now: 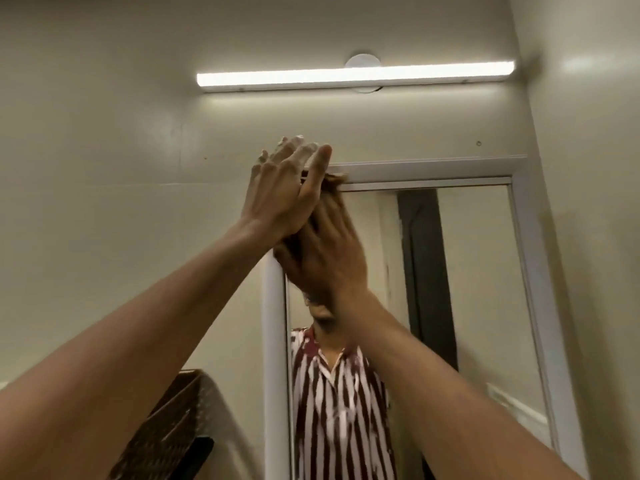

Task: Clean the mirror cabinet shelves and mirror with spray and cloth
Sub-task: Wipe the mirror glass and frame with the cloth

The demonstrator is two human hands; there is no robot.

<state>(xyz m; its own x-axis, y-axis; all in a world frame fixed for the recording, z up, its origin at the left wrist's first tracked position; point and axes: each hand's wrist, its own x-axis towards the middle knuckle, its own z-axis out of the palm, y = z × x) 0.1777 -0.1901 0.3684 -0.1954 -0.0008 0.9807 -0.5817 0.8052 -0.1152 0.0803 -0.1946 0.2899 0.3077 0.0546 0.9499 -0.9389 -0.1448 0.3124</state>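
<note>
Both hands raised at the mirror cabinet's (429,168) upper left corner; left hand (287,188) fingers extended, flat, empty; right hand (325,251) just beneath it, grip state cannot be told; mirror (485,289) extends right and below; strip light (353,77) above.

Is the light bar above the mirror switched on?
Yes, the light bar above the mirror glows bright white along its whole length.
</note>
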